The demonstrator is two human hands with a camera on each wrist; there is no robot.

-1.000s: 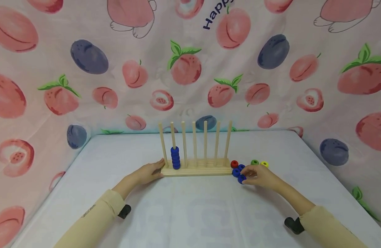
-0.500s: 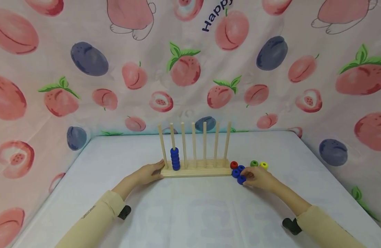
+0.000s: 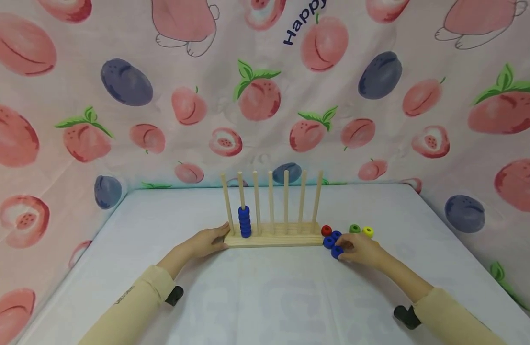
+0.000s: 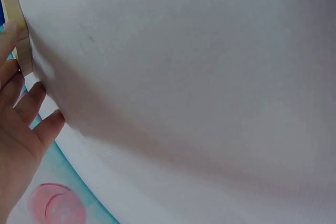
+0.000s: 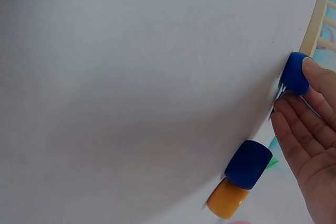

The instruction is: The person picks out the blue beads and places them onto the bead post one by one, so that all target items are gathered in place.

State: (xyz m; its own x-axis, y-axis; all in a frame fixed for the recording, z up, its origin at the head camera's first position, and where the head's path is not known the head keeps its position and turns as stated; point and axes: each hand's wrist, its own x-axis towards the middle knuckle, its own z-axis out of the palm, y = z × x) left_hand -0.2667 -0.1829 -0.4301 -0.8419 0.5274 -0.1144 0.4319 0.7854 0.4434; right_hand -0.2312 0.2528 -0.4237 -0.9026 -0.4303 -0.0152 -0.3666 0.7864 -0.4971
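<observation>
A wooden peg stand (image 3: 273,241) with several upright pegs sits on the table. Blue ring beads (image 3: 245,222) are stacked on its second peg from the left. My left hand (image 3: 208,242) holds the base's left end; in the left wrist view, thumb and forefinger grip the wooden end (image 4: 23,56) while the other fingers spread apart. At the right end, my right hand (image 3: 361,248) pinches a blue bead (image 3: 337,252) between thumb and fingers, low over the cloth. The right wrist view shows the thumb (image 5: 317,77) pressed on that blue bead (image 5: 294,74).
Beside the stand's right end lie two blue beads (image 3: 329,242) and a red bead (image 3: 326,231). A green bead (image 3: 354,228) and a yellow bead (image 3: 368,232) lie behind my right hand. Another blue bead (image 5: 249,164) touches an orange bead (image 5: 227,198) on the white cloth (image 3: 273,297).
My right fingers have closed in slightly on the front blue bead. The left hand stays at the stand's end. The whole head view has shifted a little.
</observation>
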